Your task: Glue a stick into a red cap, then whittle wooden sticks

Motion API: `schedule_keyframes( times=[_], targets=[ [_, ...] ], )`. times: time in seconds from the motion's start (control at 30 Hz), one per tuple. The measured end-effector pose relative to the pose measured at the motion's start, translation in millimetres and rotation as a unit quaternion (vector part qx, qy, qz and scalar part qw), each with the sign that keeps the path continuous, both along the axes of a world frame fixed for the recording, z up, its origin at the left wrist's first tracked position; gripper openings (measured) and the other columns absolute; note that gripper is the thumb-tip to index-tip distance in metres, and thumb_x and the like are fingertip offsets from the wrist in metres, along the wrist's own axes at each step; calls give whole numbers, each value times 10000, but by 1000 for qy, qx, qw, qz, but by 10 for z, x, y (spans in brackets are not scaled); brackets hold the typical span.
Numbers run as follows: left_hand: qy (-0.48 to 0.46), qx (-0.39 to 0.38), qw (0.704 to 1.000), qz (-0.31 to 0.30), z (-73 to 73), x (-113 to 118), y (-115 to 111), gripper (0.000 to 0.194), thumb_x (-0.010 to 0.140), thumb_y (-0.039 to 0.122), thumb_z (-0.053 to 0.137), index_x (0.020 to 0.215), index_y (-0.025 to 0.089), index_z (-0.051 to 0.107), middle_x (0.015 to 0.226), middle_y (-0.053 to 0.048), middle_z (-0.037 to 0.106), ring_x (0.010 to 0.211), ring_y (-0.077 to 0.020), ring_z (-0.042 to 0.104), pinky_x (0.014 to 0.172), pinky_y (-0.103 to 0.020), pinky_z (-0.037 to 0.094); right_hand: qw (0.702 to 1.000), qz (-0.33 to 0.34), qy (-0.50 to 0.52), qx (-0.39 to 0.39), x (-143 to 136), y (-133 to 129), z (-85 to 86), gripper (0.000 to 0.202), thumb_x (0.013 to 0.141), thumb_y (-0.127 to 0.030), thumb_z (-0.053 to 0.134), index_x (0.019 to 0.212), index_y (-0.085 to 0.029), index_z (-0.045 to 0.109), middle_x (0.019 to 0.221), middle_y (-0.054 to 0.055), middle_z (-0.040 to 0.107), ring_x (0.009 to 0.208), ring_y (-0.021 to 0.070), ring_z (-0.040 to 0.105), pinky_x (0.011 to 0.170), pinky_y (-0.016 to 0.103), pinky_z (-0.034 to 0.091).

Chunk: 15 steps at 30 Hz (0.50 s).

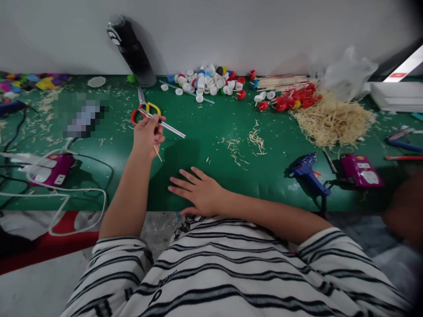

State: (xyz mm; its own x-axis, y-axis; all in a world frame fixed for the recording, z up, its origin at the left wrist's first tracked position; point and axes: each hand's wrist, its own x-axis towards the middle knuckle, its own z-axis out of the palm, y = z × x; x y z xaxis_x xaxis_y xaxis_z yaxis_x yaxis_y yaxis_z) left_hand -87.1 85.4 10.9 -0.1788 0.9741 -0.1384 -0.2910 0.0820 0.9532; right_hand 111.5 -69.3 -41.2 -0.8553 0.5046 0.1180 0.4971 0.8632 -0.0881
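Note:
My left hand [148, 132] is closed around a slim silver-white tool [172, 129], which looks like a craft knife and points to the right. A short thin wooden stick [157, 153] pokes out below the same hand. Just beyond it lie scissors [142, 97] with red and yellow handles, partly hidden by the hand. My right hand [200, 191] rests on the green table [205, 123] near the front edge, fingers spread, holding nothing. Wood shavings [256, 140] are scattered ahead of it and to the right.
Bottle caps [209, 81] are heaped at the back, near a black bottle [135, 55]. Red caps on sticks [294, 100] lie beside a shavings pile [333, 119]. A blue glue gun [310, 174] and purple socket box [361, 171] sit right; white cables [82, 190] cross the left.

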Motion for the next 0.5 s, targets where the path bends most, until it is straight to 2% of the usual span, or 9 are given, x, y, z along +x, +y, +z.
schedule_keyframes(
  times=[0.1, 0.17, 0.3, 0.4, 0.5],
  targets=[
    [2, 0, 1000, -1, 27, 11, -21, 307, 1022, 184, 587, 765, 152, 752, 493, 33, 505, 358, -15, 326, 356, -136, 228, 997, -78, -14, -7, 213, 316, -50, 844, 1062, -757, 350, 1724, -236, 409, 1780, 83, 384, 1673, 372, 284, 1354, 636, 219],
    [5, 0, 1000, -4, 36, 26, -34, 304, 1017, 183, 596, 760, 155, 756, 499, 26, 507, 363, -17, 325, 355, -135, 237, 990, -144, -13, -8, 497, 562, -55, 827, 1072, -726, 350, 1737, -235, 380, 1789, 107, 355, 1666, 406, 287, 1342, 676, 207],
    [11, 0, 1000, -10, 31, 45, -51, 268, 989, 193, 648, 751, 157, 767, 508, 21, 507, 363, -17, 323, 353, -139, 241, 973, -232, -3, -13, 1085, 935, -72, 811, 1086, -691, 286, 1773, -259, 281, 1803, 116, 327, 1679, 422, 240, 1325, 730, 169],
    [4, 9, 1000, -13, 17, 36, -53, 267, 986, 196, 651, 754, 154, 776, 513, 20, 508, 366, -14, 323, 353, -140, 244, 960, -280, -5, -18, 1406, 1021, -33, 853, 1084, -705, 255, 1792, -233, 197, 1822, 131, 271, 1692, 429, 185, 1329, 725, 142],
    [-5, 14, 1000, -21, 3, 27, -57, 260, 985, 186, 650, 764, 141, 780, 518, 23, 501, 367, -14, 329, 356, -141, 245, 958, -285, 25, 9, 1572, 860, 89, 881, 1088, -711, 257, 1799, -207, 132, 1848, 125, 167, 1714, 398, 84, 1348, 667, 132]
  ],
)
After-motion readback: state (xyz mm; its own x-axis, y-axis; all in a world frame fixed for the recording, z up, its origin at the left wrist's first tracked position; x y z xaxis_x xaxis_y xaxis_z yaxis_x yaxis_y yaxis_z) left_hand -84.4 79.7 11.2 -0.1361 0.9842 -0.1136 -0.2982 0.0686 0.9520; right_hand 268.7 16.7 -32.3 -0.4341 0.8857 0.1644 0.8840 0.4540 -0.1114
